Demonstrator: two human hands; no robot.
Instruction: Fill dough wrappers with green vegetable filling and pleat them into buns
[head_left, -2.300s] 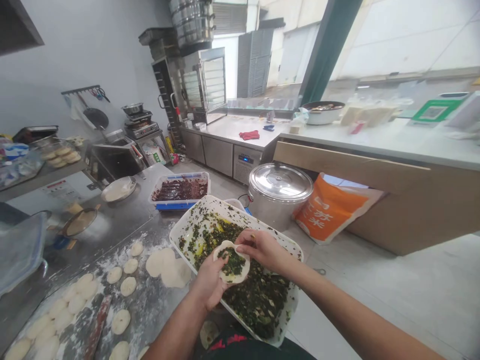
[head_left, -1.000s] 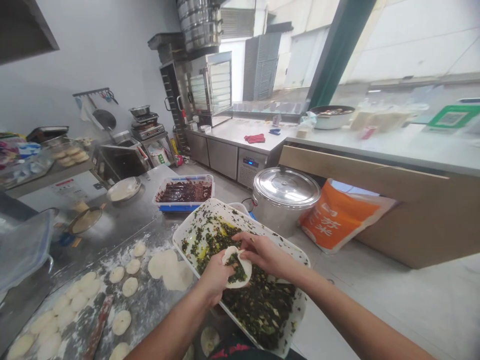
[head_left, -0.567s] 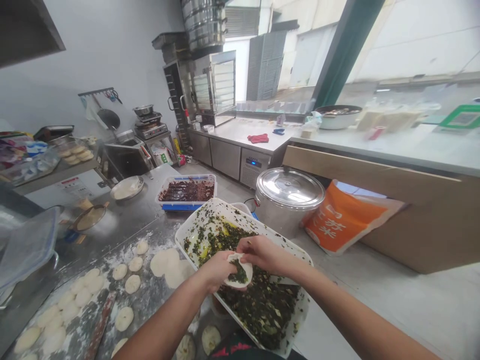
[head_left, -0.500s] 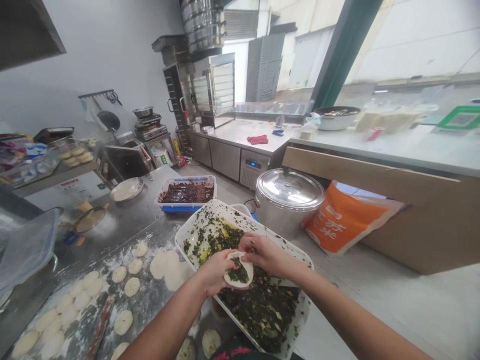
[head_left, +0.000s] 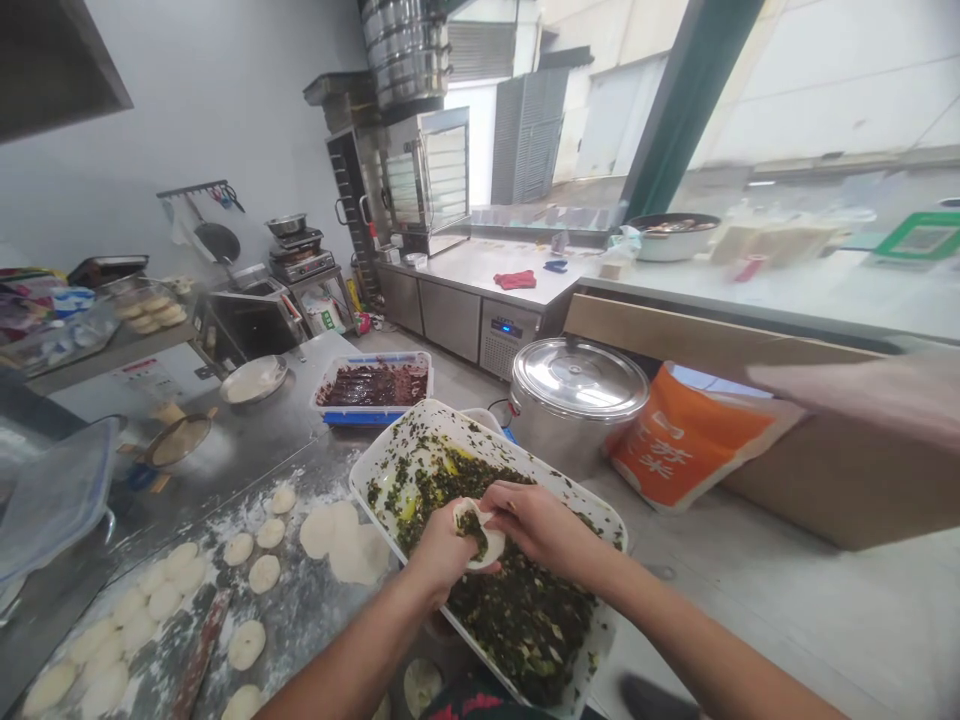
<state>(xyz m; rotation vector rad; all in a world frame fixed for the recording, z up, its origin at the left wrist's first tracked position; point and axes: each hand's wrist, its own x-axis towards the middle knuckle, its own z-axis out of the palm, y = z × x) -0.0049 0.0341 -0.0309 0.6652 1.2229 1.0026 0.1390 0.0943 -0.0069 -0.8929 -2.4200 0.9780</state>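
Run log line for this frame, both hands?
left hand: cups dough wrapper | right hand: pinches wrapper edge | below: white tray of chopped greens

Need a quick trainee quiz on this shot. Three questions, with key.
1. True or false: the left hand holds a dough wrapper with greens on it.
2. What colour is the bag to the right of the steel pot?
3. Fill in the blank: the greens are piled in a white ____.

Key: 1 true; 2 orange; 3 tray.
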